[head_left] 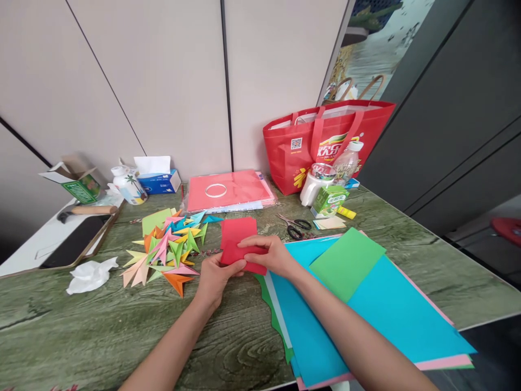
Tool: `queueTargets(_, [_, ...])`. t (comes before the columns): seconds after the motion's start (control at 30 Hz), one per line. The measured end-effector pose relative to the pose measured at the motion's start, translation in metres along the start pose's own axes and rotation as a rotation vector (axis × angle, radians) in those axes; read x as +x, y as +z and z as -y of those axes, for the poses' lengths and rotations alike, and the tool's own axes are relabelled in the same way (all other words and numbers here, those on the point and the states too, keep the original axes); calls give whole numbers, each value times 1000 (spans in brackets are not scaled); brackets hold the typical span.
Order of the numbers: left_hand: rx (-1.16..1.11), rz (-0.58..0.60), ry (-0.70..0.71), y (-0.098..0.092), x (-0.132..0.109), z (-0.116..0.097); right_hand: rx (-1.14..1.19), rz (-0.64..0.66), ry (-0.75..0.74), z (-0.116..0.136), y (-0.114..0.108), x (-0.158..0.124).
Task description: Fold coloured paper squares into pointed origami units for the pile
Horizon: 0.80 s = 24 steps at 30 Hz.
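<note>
Both hands hold a small red sheet of paper above the table. My left hand pinches its lower left side, thumb on top. From the right, my right hand grips the same sheet, fingers reaching across its upper face. Just behind it lies another red piece of paper, partly covered. To the left is a heap of folded paper pieces in orange, pink, green, yellow and blue. Beneath my right forearm rests a stack of large coloured sheets, blue uppermost, with a green sheet across it.
Scissors with black handles lie beyond my right hand. Behind stand a red bag, a white mug, a bottle and a green carton. Packaged red paper, a tissue box and crumpled tissue are also out.
</note>
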<state>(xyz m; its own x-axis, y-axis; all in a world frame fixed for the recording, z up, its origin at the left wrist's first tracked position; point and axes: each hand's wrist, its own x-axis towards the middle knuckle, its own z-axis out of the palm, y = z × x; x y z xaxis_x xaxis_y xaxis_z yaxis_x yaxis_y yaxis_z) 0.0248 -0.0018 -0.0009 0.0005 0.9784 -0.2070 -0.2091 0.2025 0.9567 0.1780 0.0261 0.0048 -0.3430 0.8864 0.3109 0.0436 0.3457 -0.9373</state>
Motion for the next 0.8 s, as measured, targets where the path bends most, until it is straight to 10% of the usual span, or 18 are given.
queueTargets(0.8, [108, 74, 51, -2, -1, -10, -63, -63, 17, 8, 0, -1])
